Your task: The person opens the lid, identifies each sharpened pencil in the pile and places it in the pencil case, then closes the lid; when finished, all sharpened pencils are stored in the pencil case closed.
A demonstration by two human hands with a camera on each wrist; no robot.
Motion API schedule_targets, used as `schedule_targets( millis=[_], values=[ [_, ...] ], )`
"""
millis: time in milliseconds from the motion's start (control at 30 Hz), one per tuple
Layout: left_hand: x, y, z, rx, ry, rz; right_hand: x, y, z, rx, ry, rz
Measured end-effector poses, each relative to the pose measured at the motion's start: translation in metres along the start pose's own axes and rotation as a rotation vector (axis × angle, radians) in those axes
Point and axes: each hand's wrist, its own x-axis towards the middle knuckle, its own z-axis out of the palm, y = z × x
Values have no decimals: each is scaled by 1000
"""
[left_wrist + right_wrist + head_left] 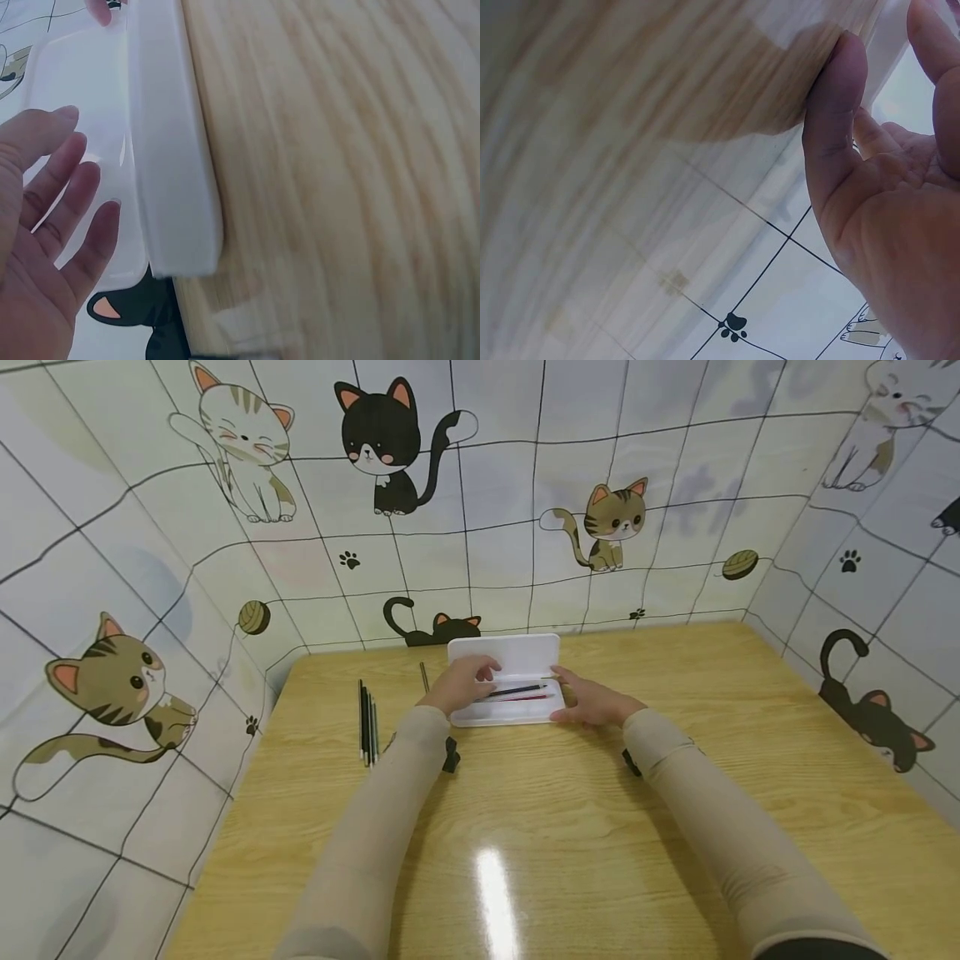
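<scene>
Your left hand (45, 240) comes in from the left edge, palm showing, fingers slightly bent and spread apart, in front of the open white lid (86, 71); you cannot tell whether they touch it. Beside the lid runs the case (171, 150), its long outer side facing you, resting on the wood-grained table (337, 172). Near its lower end you see a printed dark cat (127, 309). At the top, your right hand (99, 10) shows only in part.

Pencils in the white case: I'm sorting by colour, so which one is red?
The red pencil lying nearer the front edge of the white case; the dark pencil lies just behind it, nearer the raised lid.
</scene>
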Motion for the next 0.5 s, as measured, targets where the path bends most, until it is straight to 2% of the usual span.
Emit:
schedule_targets(
  millis=[200, 400, 500],
  values=[
    [-6, -3, -9, 1, 10, 35, -3, -1, -2, -2, 10, 13],
    [-20, -19, -21, -43, 35, 8, -4, -1, -1, 2, 8, 17],
    [-29, -33, -28, -68, 53, -11, -3, -1, 0, 2, 4, 7]
  ],
)
